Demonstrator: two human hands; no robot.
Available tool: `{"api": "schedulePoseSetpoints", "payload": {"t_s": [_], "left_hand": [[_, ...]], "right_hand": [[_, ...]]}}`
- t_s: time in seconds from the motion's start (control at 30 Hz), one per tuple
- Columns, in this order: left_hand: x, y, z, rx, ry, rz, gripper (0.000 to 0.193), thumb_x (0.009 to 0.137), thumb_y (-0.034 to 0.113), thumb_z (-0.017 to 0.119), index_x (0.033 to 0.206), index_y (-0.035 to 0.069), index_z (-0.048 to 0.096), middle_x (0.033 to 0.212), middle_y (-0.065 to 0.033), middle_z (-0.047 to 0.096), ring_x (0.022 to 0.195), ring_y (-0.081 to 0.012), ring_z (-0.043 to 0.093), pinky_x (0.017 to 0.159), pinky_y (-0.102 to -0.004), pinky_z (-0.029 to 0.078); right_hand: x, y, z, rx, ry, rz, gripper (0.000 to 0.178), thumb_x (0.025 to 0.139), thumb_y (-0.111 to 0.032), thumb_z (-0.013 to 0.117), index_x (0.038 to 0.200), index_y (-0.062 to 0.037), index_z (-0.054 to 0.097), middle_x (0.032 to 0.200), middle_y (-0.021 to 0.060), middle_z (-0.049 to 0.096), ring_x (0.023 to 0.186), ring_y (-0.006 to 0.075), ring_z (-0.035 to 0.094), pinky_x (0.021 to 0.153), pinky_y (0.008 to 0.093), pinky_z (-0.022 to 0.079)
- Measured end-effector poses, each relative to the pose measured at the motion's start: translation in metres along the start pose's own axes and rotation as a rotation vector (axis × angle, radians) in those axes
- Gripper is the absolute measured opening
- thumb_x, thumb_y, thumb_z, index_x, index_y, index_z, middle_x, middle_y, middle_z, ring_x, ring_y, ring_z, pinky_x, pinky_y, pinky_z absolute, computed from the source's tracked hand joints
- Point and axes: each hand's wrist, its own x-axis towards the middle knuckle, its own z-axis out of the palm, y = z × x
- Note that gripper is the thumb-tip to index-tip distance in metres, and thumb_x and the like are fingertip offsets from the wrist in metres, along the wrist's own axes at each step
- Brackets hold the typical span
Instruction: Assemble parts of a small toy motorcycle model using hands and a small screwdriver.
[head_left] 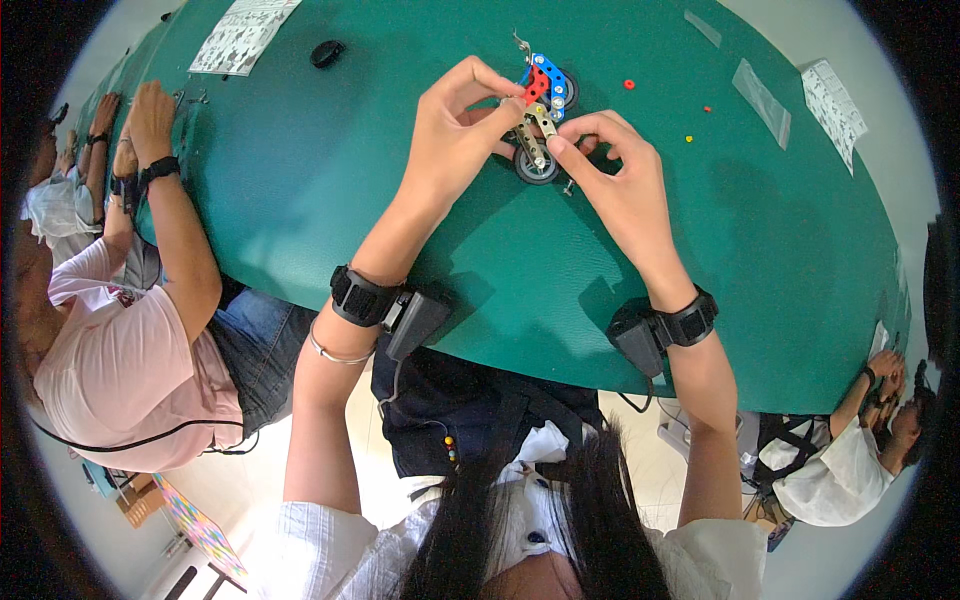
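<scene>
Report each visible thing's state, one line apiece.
Model vehicle: pieces joined, held
Left hand: pinching the model vehicle
Right hand: pinching the model vehicle
Round black piece: loose
Red ring: loose
Larger clear bag: lying flat
Left printed sheet: unfolded
Left wrist strap: fastened
Right wrist strap: fastened

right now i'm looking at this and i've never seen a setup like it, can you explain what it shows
There's no robot: these are a person's bare left hand and right hand, with black bands on the wrists. The one picture comes from a wide camera worn on the head, looking down, so straight edges bend near its rim. Both hands hold a small two-wheeled model. On the green table lie printed sheets, a clear plastic bag and some small red pieces. Other people sit to either side.
</scene>
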Motion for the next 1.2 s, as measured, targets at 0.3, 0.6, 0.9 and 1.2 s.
{"api": "schedulePoseSetpoints", "payload": {"t_s": [0.3,0.6,0.9,1.2], "left_hand": [[0.000,0.001,0.002,0.018,-0.048,-0.021,0.011,0.088,0.009,0.064,0.097,0.005,0.059,0.103,-0.0086,0.067,0.085,-0.0145,0.066,0.063,-0.0258,0.055],[-0.001,0.003,0.004,-0.005,-0.072,0.026,0.021,0.087,0.010,0.066,0.105,0.006,0.057,0.106,-0.0054,0.065,0.087,-0.0121,0.065,0.065,-0.0239,0.053],[-0.005,0.002,0.005,-0.025,-0.074,0.070,0.023,0.087,0.008,0.065,0.107,0.005,0.054,0.105,-0.0062,0.063,0.083,-0.0104,0.062,0.064,-0.0232,0.051],[-0.006,0.002,0.005,-0.014,-0.057,0.053,0.022,0.087,0.009,0.067,0.103,0.006,0.053,0.099,-0.0050,0.064,0.079,-0.0096,0.061,0.061,-0.0230,0.050]], "right_hand": [[0.001,-0.001,-0.003,-0.014,-0.003,0.034,0.014,0.082,-0.014,0.070,0.088,-0.0011,0.066,0.080,0.0051,0.065,0.072,0.0135,0.056,0.068,0.0269,0.046],[0.001,0.011,-0.003,0.342,-0.075,0.207,0.013,0.087,-0.018,0.066,0.086,-0.0048,0.066,0.076,-0.0036,0.058,0.069,0.0035,0.046,0.059,0.0212,0.035],[-0.003,0.007,0.003,0.371,-0.018,0.179,0.014,0.086,-0.018,0.069,0.084,-0.0045,0.066,0.071,-0.0034,0.054,0.065,0.0033,0.045,0.060,0.0205,0.036],[-0.003,0.009,0.001,0.280,-0.044,0.190,0.018,0.085,-0.024,0.070,0.083,-0.0066,0.066,0.070,-0.0055,0.054,0.067,0.0033,0.045,0.058,0.0228,0.029]]}}
